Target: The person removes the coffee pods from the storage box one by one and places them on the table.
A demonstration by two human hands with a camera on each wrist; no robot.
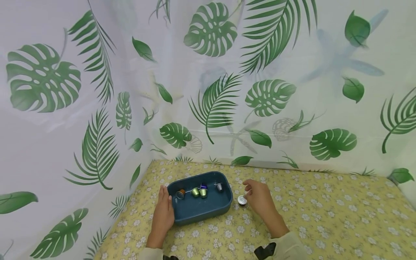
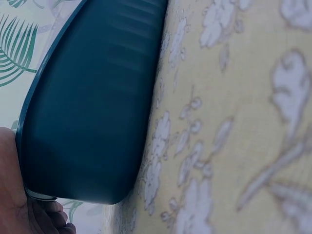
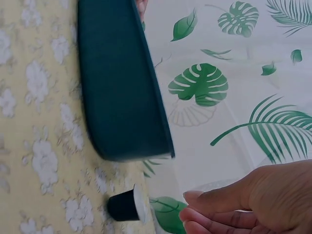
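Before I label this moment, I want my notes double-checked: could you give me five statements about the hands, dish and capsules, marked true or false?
1. The left hand touches the blue dish. True.
2. A silver-topped capsule stands on the flowered cloth, right of the dish. True.
3. The right hand grips that capsule. False: the right wrist view shows a gap between its fingers and the capsule.
4. The dish holds only green capsules. False: a purple capsule, a grey capsule and an orange-brown capsule are in it too.
5. The grey capsule lies near the dish's right end. True.
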